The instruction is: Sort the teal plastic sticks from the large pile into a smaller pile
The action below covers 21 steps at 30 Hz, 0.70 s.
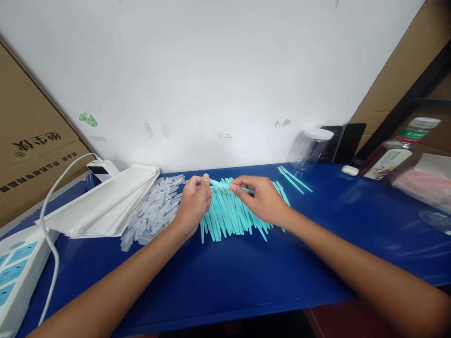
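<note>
Above the pile, both my hands hold one slim turquoise eyebrow razor (221, 184) between them, roughly level. My left hand (195, 203) is closed, thumb and finger pinching the razor's left end; whether a cap is also in those fingers is hidden. My right hand (262, 198) pinches the handle, whose other end shows beneath the fingers. Below lies a dense pile of turquoise eyebrow razors (225, 218), mostly pointing toward me. Left of it spreads a heap of small translucent plastic caps (155, 211), partly behind my left hand. Two separate razors (295, 179) rest farther right.
White plastic bags (105, 206) lie at left, beside a white device (102, 168) with a cable and a power strip (17, 272). A clear lidded jar (310, 149), a phone (348, 143), an earbud case (350, 170) and a bottle (391, 157) stand at right. A white wall (211, 84) closes the back.
</note>
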{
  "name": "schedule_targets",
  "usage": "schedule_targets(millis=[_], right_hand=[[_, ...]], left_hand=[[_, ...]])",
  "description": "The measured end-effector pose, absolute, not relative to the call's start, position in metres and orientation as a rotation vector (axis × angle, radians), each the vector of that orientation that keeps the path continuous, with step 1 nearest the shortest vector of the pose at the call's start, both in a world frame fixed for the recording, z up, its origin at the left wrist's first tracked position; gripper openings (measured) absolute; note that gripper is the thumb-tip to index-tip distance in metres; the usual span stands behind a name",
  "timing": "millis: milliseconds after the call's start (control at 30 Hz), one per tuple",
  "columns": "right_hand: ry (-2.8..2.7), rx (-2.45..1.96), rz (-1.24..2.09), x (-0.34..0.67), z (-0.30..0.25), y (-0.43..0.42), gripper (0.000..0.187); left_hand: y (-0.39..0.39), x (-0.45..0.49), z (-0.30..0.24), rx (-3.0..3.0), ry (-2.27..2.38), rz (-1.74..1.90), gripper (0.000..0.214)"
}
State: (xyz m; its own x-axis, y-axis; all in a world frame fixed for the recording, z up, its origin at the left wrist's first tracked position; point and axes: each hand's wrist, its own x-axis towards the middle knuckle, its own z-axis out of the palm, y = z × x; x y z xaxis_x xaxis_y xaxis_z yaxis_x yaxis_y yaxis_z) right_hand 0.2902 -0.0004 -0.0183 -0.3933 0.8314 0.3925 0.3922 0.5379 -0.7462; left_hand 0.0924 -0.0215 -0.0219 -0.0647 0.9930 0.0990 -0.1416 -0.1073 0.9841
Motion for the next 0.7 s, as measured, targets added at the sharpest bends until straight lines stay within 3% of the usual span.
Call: schedule_targets(millis=[300, 500, 700], right_hand=[[-2.016, -0.864, 0.745, 0.297, -0.018, 0.006, 0.028], [-2.237, -0.848, 0.473, 0.309, -0.006, 0.015, 0.03], [-2.03, -1.488, 0.134, 0.37, -0.004, 0.072, 0.023]], left_hand=[[-0.019, 0.087, -0.018, 1.253, 1.025, 1.357, 0.044], [-0.015, 0.084, -0.019, 1.293, 1.044, 1.308, 0.041], [-0.009, 0.077, -0.019, 1.087, 1.112, 1.31, 0.026]])
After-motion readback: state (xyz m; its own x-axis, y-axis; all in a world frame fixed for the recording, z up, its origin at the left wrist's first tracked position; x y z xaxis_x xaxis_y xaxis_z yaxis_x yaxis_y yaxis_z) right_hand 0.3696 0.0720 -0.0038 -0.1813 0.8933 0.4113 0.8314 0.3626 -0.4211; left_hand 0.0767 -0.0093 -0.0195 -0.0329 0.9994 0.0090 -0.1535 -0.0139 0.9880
